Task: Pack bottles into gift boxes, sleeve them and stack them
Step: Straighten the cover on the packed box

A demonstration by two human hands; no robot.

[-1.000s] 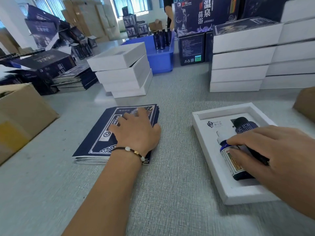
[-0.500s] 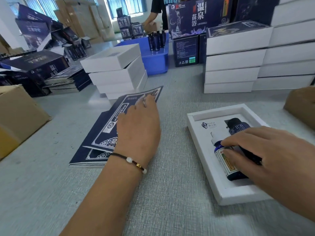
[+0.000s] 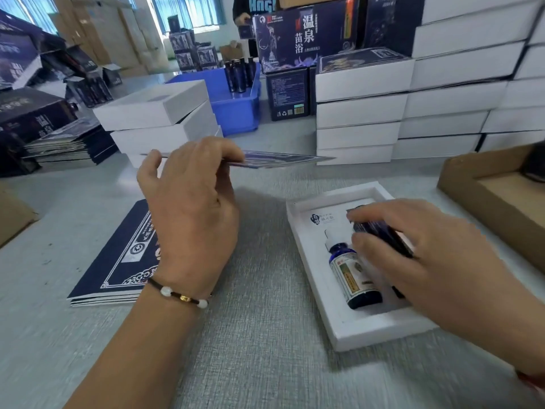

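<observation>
Far left of the left hand [image 3: 191,208]: dark printed boxes [image 3: 32,113] and a pile of flat dark sleeves [image 3: 67,146]. Just beyond that hand, a leaning stack of white boxes [image 3: 156,119]. Under and left of its wrist, a stack of flat navy sleeves [image 3: 124,255] lay on the grey surface [image 3: 250,349]. The left hand was raised off the surface, fingers curled, pinching one flat sleeve [image 3: 280,160] by its edge; the sleeve was held about level, sticking out to the hand's right, above the surface. Beaded bracelet [image 3: 180,295] on that wrist.

Beyond, between the two hands: a blue bin [image 3: 233,107] with dark bottles standing in it, a big dark printed carton [image 3: 303,39], and a person partly in view behind it.

Right of the left hand, an open white gift box [image 3: 348,326] sat on the surface. In its tray a blue bottle with a label [image 3: 351,273] lay flat, cap pointing away. The right hand [image 3: 436,261] was over the box's right side, fingers bent around a dark bottle [image 3: 380,236], thumb on its near side. The bottle was tilted; cannot tell if it was seated in its slot.

Beyond the right hand, tall stacks of closed white boxes [image 3: 442,93]. To its right, a brown cardboard tray [image 3: 486,190].
</observation>
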